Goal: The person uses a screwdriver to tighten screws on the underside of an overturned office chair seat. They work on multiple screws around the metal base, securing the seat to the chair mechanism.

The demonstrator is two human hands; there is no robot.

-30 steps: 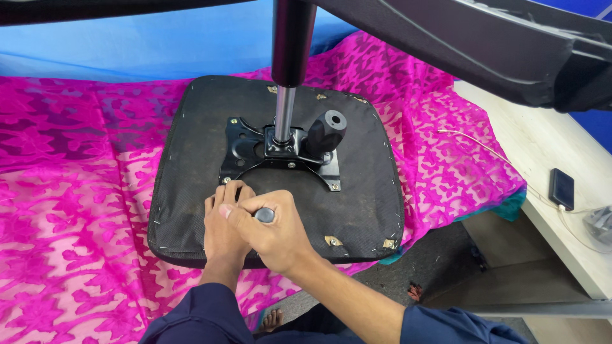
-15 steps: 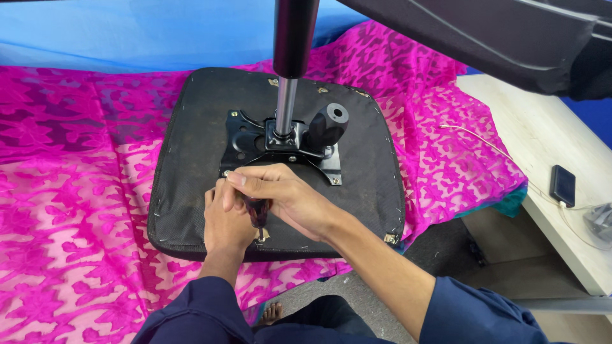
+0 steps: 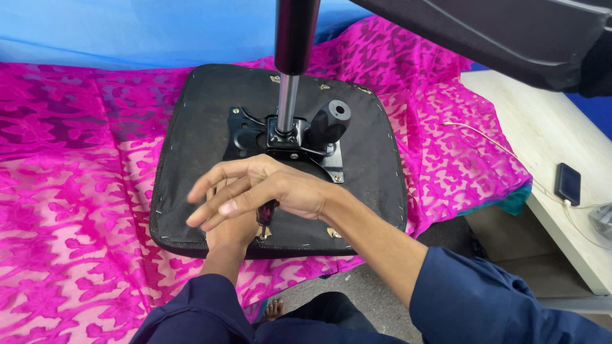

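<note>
While the upturned black chair seat (image 3: 191,153) lies on the pink patterned cloth (image 3: 76,191), you hold a dark-handled screwdriver (image 3: 265,213) upright at its near edge, tip down by a torn patch in the fabric. Your right hand (image 3: 268,191) rests over the handle with fingers spread loose, not clenched; the thumb side seems to pinch it. Your left hand (image 3: 233,232) sits underneath, mostly hidden, so its grip can't be told. Seat underside is coarse black fabric stapled round the rim, with a black metal plate (image 3: 245,137), chrome gas cylinder (image 3: 288,105) and stubby black knob (image 3: 329,122) at centre. Blue sheet (image 3: 127,32) behind. Pale wooden table (image 3: 548,146) to the right carries a dark phone (image 3: 567,183) on a white cable (image 3: 484,137).
</note>
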